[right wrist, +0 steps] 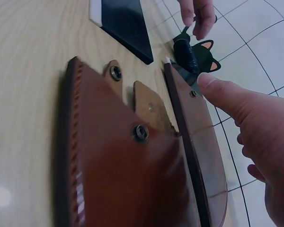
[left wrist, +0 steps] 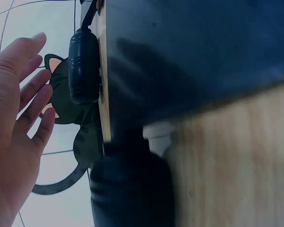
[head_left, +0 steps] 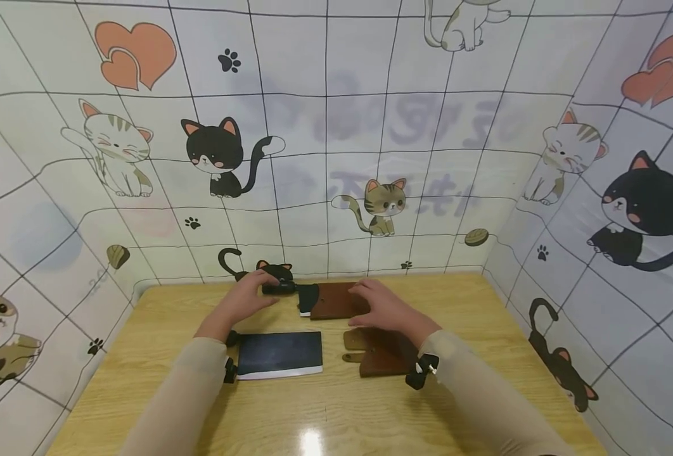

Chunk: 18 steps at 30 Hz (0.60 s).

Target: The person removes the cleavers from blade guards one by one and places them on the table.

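At the back of the table a dark-bladed cleaver sits partly inside a brown leather sheath [head_left: 333, 301], its black handle [head_left: 279, 287] pointing left. My left hand [head_left: 248, 296] is beside that handle; in the left wrist view the hand [left wrist: 19, 99] has loosely bent fingers, apart from the handle [left wrist: 84, 66]. My right hand [head_left: 386, 307] is at the sheath's right end, thumb and fingers apart; whether it touches the leather I cannot tell. In the right wrist view, the hand's [right wrist: 260, 123] thumb reaches over the back sheath [right wrist: 206, 137].
A second cleaver [head_left: 279, 353], unsheathed, lies front left, its handle partly hidden by my left wrist. Another brown sheath [head_left: 382, 354] with its strap and flap loose lies front right, partly under my right forearm. A cat-print covering [head_left: 325, 126] stands behind the wooden table [head_left: 325, 411].
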Motion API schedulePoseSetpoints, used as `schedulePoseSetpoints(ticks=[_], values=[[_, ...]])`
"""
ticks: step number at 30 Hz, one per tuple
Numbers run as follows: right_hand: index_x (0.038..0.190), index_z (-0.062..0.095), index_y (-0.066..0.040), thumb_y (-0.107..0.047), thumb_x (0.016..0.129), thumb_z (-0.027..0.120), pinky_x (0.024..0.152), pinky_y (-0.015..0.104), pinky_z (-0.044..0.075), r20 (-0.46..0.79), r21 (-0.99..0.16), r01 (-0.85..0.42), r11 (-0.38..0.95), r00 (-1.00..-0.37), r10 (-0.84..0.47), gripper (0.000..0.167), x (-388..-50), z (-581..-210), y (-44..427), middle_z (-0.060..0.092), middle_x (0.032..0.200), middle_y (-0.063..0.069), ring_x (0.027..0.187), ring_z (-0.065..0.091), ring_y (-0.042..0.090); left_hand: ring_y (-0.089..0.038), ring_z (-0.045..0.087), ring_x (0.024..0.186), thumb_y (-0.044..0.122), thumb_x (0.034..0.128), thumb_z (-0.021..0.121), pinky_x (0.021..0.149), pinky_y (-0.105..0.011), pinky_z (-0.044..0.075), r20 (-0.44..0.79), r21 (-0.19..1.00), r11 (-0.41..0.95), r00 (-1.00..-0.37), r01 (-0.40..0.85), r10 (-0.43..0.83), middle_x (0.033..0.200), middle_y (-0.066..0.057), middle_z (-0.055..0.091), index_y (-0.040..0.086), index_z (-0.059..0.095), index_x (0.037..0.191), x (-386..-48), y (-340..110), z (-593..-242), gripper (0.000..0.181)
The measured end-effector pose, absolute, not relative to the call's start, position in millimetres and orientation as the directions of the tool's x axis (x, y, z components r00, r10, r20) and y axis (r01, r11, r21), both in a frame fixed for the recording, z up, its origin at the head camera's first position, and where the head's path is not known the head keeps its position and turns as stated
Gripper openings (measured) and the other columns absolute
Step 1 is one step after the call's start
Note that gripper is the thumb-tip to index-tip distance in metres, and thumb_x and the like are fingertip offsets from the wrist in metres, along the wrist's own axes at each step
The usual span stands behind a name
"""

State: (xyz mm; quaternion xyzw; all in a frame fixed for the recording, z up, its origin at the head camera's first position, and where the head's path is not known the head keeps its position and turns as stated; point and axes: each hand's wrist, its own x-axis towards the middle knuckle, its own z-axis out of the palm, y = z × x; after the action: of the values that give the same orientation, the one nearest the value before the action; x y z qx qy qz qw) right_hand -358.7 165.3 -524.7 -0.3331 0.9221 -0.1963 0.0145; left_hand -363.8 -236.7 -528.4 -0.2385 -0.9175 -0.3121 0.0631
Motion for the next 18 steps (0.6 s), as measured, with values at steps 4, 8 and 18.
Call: schedulePoseSetpoints(ticks=[4, 8, 18], values=[[0.160, 0.057, -0.007, -0.052, 0.093, 0.089, 0.125, 0.057, 0.038, 0.085, -0.367, -0.600, 0.710, -0.782, -0.617, 0.087, -370, -526, 151, 0.050, 0.164, 0.018, 0.155, 0.043, 0.040, -0.046, 0.061, 0.132, 0.018, 0.0983, 0.086, 0.111, -0.066, 0.047, 0.261, 0.522, 0.703, -0.875, 0.483, 0.408, 0.134, -0.017, 0.069, 0.001, 0.074, 0.133, -373, -231, -531, 0.040], [0.161, 0.055, -0.005, -0.056, 0.091, 0.089, 0.126, 0.056, 0.036, 0.075, -0.345, -0.608, 0.715, -0.777, -0.625, 0.092, -379, -528, 137, 0.048, 0.166, 0.018, 0.156, 0.042, 0.040, -0.045, 0.056, 0.138, 0.022, 0.0990, 0.086, 0.114, -0.066, 0.045, 0.217, 0.533, 0.726, -0.900, 0.434, 0.379, 0.141, -0.016, 0.067, 0.006, 0.075, 0.133, -382, -224, -530, 0.039], [0.163, 0.052, -0.005, -0.056, 0.090, 0.090, 0.128, 0.059, 0.032, 0.021, -0.363, -0.579, 0.730, -0.788, -0.615, 0.097, -391, -525, 115, 0.046, 0.168, 0.018, 0.157, 0.040, 0.041, -0.046, 0.052, 0.145, 0.025, 0.0996, 0.086, 0.118, -0.065, 0.042, 0.158, 0.531, 0.759, -0.924, 0.378, 0.349, 0.149, -0.018, 0.063, 0.006, 0.073, 0.137, -399, -218, -537, 0.044]])
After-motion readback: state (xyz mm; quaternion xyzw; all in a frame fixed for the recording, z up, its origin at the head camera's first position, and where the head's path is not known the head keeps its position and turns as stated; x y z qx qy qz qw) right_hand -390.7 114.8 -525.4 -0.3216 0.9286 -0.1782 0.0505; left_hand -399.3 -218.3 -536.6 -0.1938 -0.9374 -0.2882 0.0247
